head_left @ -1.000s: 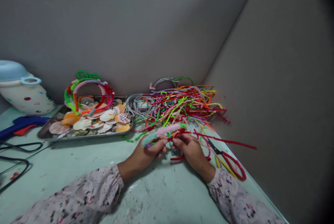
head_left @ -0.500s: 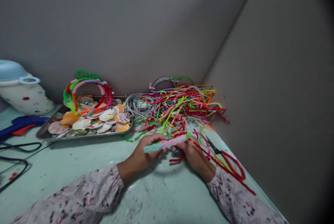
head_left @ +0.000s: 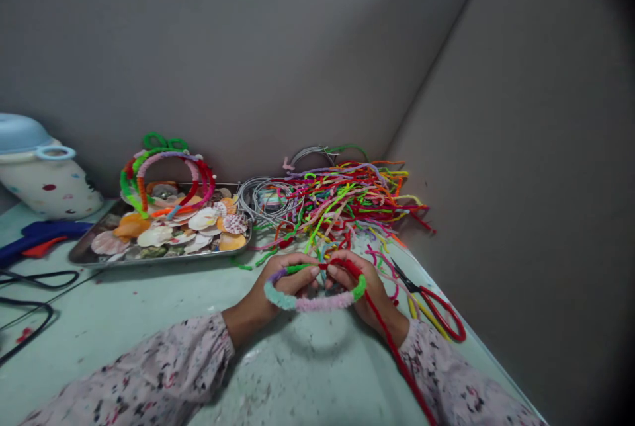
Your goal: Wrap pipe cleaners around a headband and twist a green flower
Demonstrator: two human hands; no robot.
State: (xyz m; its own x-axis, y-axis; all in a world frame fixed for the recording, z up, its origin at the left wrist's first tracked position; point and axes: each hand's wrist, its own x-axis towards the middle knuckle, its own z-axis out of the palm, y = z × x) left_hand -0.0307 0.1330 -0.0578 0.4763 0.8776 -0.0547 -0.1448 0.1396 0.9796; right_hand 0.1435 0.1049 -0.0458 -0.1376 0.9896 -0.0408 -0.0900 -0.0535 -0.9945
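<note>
Between my two hands is a ring wrapped in pipe cleaners (head_left: 323,303), with turquoise, pink, green, purple and red stretches. My left hand (head_left: 278,287) pinches its far left side, where green meets red. My right hand (head_left: 360,284) is closed on the red stretch at the far right. From there a long red pipe cleaner (head_left: 391,340) trails down over my right wrist and sleeve. The fingertips of both hands nearly meet at the far side of the ring. Just beyond them lies a heap of loose, many-coloured pipe cleaners (head_left: 347,198).
A metal tray (head_left: 163,260) of seashells (head_left: 198,219) stands at the left, with finished coloured rings (head_left: 206,181) on it. Wire coils (head_left: 268,204) lie beside the heap. Red-handled scissors (head_left: 441,313) rest at the right edge. Far left are a lidded white container (head_left: 49,181), a blue tool (head_left: 44,234) and black cable (head_left: 40,300).
The ring has tilted from nearly edge-on to lying flatter, so its opening shows. The red pipe cleaner's loose end has swung down toward me. Both hands stay in nearly the same place.
</note>
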